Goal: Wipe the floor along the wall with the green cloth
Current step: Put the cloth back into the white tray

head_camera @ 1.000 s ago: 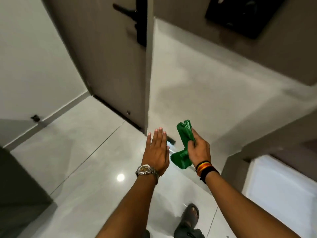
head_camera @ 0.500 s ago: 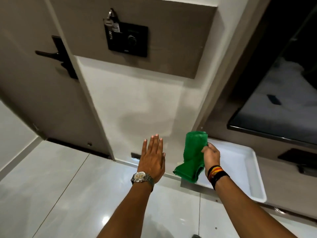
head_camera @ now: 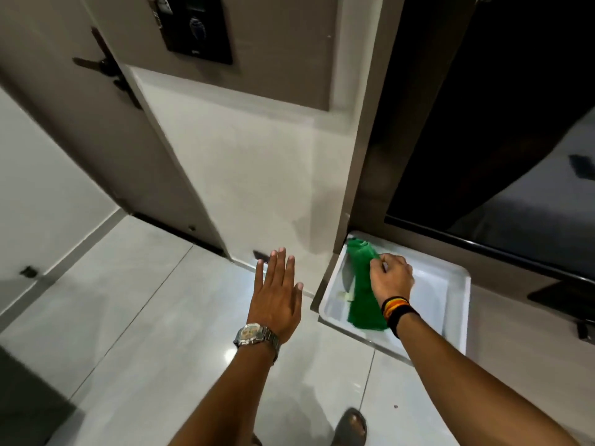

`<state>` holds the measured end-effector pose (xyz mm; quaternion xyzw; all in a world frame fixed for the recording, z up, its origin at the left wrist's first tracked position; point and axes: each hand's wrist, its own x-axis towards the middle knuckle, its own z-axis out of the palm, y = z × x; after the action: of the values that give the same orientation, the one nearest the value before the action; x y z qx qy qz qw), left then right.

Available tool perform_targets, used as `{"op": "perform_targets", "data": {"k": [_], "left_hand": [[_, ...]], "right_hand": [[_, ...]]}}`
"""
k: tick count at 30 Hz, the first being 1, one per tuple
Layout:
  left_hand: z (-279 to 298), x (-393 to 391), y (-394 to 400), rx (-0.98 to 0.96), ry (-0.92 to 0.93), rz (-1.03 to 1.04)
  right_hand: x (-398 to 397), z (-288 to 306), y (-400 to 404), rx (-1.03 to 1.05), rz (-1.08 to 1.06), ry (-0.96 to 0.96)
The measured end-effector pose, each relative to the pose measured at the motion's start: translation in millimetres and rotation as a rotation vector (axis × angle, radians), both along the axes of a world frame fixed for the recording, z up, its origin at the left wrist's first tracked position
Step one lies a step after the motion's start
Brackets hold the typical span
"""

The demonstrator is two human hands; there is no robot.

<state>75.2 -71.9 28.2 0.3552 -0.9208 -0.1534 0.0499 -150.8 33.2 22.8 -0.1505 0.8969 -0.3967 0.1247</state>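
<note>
Right now we have the green cloth (head_camera: 362, 284) pinched in our right hand (head_camera: 391, 276), hanging bunched over a white tray (head_camera: 457, 304) that sits at the foot of the wall (head_camera: 257, 175). Our left hand (head_camera: 277, 296) is empty, fingers spread flat, hovering above the floor (head_camera: 128, 317) near the skirting. The chief risk, as we judge it, is that the cloth stays wadded up when it reaches the tiles, so only a narrow strip gets wiped and the edge by the wall is missed. The tray also blocks part of that edge; dragging the cloth past could snag on its rim. Whether the cloth's lower end touches the tray we cannot quite tell. Glossy tiles could let our sandal (head_camera: 351, 424) slip as we crouch.
</note>
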Motion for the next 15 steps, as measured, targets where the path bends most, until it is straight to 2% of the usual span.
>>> {"op": "perform_targets", "data": {"k": [5,10,12,15], "left_hand": [[6,21,-7,-0.042,-0.069,0.021],[22,19,-16,-0.077,-0.058,0.024],[27,17,-17,-0.071,-0.058,0.017],[31,15,-21,-0.074,-0.076,0.013]], "right_hand": [[5,7,17,-0.383,-0.14,-0.408],[-10,-3,19,-0.401,-0.214,-0.814],[-11,-13,21,-0.283,-0.213,-0.771],[-8,-13,28,0.038,-0.109,-0.446]]}}
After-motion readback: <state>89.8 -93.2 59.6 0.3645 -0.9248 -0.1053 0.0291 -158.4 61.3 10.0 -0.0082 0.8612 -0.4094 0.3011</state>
